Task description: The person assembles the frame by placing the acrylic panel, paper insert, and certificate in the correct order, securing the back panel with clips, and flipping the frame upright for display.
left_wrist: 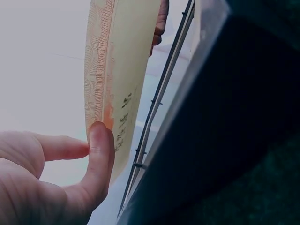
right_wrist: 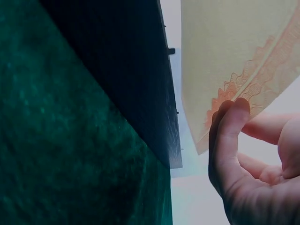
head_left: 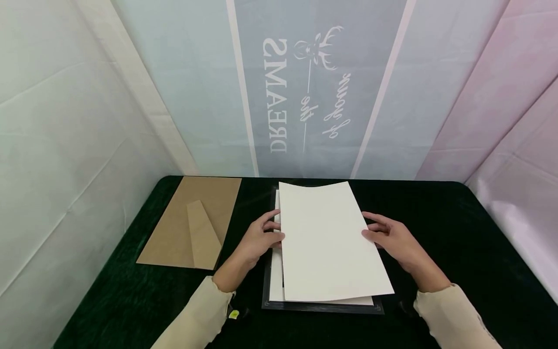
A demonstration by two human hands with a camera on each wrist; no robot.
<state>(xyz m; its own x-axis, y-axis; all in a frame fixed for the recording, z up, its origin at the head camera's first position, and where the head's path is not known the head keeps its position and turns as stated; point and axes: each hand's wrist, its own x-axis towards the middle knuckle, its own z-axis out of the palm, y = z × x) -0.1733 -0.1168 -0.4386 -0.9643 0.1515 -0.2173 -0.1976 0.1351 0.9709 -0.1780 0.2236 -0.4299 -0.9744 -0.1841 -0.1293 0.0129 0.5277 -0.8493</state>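
A white-backed certificate (head_left: 329, 242) is held above a dark picture frame (head_left: 322, 307). Its underside, in both wrist views, is cream with an orange patterned border (right_wrist: 232, 89); some dark writing (left_wrist: 123, 119) shows there too. My left hand (head_left: 255, 242) pinches the left edge between thumb and fingers, and my right hand (head_left: 394, 242) pinches the right edge likewise. Sagging slightly in the middle, the certificate is tilted relative to the frame. A white surface (head_left: 276, 281) fills the frame beneath it. Small tabs (left_wrist: 138, 165) stand along the frame's inner edge in the left wrist view.
On the left of the dark green cloth-covered table (head_left: 449, 232) lies a brown backing board (head_left: 167, 242) with a stand leg (head_left: 202, 237) on it. Behind the table hangs a pale curtain (head_left: 205, 97) with mirrored lettering; white cloth walls (head_left: 65, 145) flank both sides.
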